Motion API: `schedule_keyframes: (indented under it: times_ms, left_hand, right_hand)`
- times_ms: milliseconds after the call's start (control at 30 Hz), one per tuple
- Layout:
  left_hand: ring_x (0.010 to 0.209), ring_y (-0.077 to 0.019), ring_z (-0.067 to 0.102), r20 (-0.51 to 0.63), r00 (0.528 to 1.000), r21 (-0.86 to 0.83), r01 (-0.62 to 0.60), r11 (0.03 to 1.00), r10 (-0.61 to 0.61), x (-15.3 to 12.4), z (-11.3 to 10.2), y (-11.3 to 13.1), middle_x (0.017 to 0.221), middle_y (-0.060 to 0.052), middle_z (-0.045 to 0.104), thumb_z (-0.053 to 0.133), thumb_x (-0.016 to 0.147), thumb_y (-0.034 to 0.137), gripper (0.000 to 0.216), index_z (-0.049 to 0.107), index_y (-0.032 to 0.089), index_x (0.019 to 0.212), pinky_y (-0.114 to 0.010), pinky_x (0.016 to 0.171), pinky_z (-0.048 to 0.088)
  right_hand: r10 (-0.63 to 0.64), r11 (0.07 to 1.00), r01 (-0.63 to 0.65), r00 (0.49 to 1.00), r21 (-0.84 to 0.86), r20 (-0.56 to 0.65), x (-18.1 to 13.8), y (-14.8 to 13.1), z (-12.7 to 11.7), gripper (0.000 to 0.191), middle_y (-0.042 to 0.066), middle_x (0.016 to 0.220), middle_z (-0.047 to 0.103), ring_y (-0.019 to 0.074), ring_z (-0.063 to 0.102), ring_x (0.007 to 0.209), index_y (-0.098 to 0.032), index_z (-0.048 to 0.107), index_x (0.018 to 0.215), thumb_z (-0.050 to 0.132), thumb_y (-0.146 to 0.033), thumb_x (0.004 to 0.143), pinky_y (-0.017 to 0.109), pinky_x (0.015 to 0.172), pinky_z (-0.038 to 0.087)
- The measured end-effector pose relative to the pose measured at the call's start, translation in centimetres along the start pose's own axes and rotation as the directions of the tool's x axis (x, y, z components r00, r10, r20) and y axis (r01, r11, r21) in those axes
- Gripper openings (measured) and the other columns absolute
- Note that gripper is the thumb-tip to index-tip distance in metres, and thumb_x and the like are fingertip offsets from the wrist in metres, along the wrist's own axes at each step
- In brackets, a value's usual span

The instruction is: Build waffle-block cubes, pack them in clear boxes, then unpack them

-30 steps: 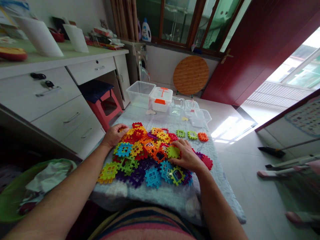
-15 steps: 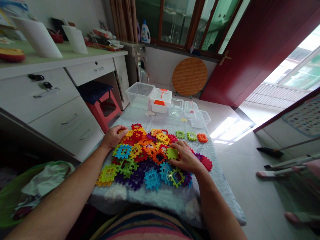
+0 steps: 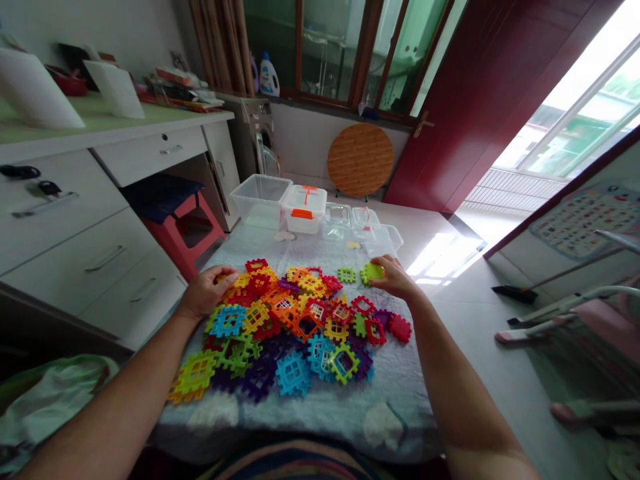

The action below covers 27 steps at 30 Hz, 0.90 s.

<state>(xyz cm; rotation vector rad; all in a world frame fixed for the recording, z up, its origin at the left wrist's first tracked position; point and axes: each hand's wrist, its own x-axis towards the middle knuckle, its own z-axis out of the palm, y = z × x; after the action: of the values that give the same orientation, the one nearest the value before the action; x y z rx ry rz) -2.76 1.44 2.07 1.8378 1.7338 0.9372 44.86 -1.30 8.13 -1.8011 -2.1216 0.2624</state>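
Note:
A heap of colourful square plastic building tiles (image 3: 285,327) lies on a small table under a pale blue cloth (image 3: 400,380). My left hand (image 3: 206,291) rests curled on the heap's far left edge, fingers on yellow and orange tiles. My right hand (image 3: 393,277) is at the far right of the table, pinching a lime green tile (image 3: 374,271). A separate green tile (image 3: 346,275) lies flat just left of it.
Clear plastic boxes (image 3: 260,197), one with an orange latch (image 3: 304,208), and small clear tubs (image 3: 367,227) stand at the table's far edge. White drawers (image 3: 100,227) and a red stool (image 3: 183,230) are at left. A round wooden board (image 3: 361,159) leans on the wall.
My right hand lifted a lime green tile from the heap and carried it to the far right, by the separate tiles. The left hand stayed put. The camera shifted right.

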Motion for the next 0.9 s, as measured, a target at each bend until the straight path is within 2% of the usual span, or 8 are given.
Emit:
schedule_keyframes:
  times_ms: [200,333,500,600,700,767,833,900]
  left_hand:
    - [0.092,-0.0239,0.066,0.011,1.000,-0.002,0.008,1.000,-0.008,0.0,0.0,-0.3,0.096,-0.004,0.073,0.056,0.076,0.058,0.044,0.068,0.020,0.094,-0.030,0.087,0.049]
    - [0.092,-0.0241,0.066,0.015,1.000,-0.008,0.016,1.000,-0.016,0.0,0.0,-0.3,0.097,-0.005,0.073,0.055,0.077,0.058,0.043,0.068,0.020,0.095,-0.031,0.088,0.048]
    - [0.093,-0.0251,0.066,0.012,1.000,-0.019,0.022,1.000,-0.022,-0.1,-0.2,0.2,0.097,-0.005,0.073,0.056,0.075,0.058,0.044,0.068,0.020,0.094,-0.032,0.090,0.048]
    - [0.093,-0.0255,0.066,0.001,1.000,-0.028,0.011,1.000,-0.011,-0.1,-0.2,0.4,0.096,-0.005,0.073,0.056,0.075,0.059,0.044,0.068,0.021,0.092,-0.033,0.090,0.048]
    - [0.095,-0.0259,0.066,0.008,1.000,-0.037,0.000,0.999,0.001,-0.1,-0.1,0.3,0.097,-0.006,0.074,0.056,0.076,0.060,0.044,0.068,0.021,0.093,-0.034,0.091,0.048]
    - [0.096,-0.0261,0.065,0.016,1.000,-0.041,-0.007,0.999,0.008,-0.2,0.0,0.1,0.098,-0.006,0.073,0.055,0.077,0.060,0.045,0.068,0.021,0.094,-0.034,0.092,0.048]
    - [0.099,-0.0262,0.065,0.005,1.000,-0.048,-0.028,0.998,0.028,-0.1,0.0,-0.1,0.101,-0.006,0.073,0.053,0.079,0.059,0.044,0.067,0.020,0.094,-0.035,0.095,0.048]
    - [0.105,-0.0271,0.063,-0.040,0.997,-0.043,-0.072,0.996,0.071,0.1,-0.1,-0.1,0.108,-0.007,0.070,0.051,0.081,0.058,0.043,0.067,0.020,0.094,-0.036,0.100,0.046]
  right_hand:
    - [0.034,0.993,-0.016,0.987,-0.119,0.155,1.5,1.1,1.3,0.048,0.011,0.116,0.057,0.0262,0.052,0.108,-0.017,0.062,0.119,0.069,-0.026,0.073,0.039,0.097,0.039]
    - [0.054,0.985,-0.024,0.984,-0.173,0.168,1.6,1.0,1.9,0.054,0.012,0.125,0.056,0.0291,0.051,0.113,-0.019,0.060,0.124,0.069,-0.024,0.071,0.041,0.097,0.038]
    - [0.052,0.980,-0.012,0.979,-0.197,0.197,1.6,1.1,2.0,0.055,0.012,0.124,0.059,0.0319,0.050,0.115,-0.019,0.059,0.125,0.068,-0.022,0.070,0.043,0.098,0.037]
    - [0.053,0.977,-0.019,0.986,-0.212,0.155,1.5,0.7,1.5,0.062,0.014,0.128,0.056,0.0334,0.048,0.118,-0.019,0.056,0.129,0.070,-0.024,0.068,0.047,0.099,0.037]
    - [-0.014,0.988,0.025,0.997,-0.150,0.072,1.2,-1.0,1.0,0.068,0.015,0.134,0.053,0.0340,0.045,0.123,-0.017,0.052,0.134,0.070,-0.027,0.070,0.049,0.101,0.037]
    - [-0.119,0.991,0.122,0.991,-0.047,0.053,0.9,-2.9,1.1,0.061,0.014,0.132,0.055,0.0305,0.047,0.123,-0.017,0.053,0.133,0.065,-0.027,0.075,0.047,0.104,0.037]
    - [-0.230,0.972,0.224,0.969,0.067,0.088,0.8,-5.2,1.7,0.048,0.012,0.127,0.060,0.0257,0.051,0.120,-0.017,0.056,0.129,0.059,-0.025,0.081,0.043,0.105,0.038]
    - [-0.276,0.959,0.264,0.952,0.106,0.133,0.8,-7.4,2.5,0.044,0.013,0.128,0.061,0.0248,0.052,0.121,-0.015,0.056,0.127,0.055,-0.023,0.084,0.041,0.104,0.039]
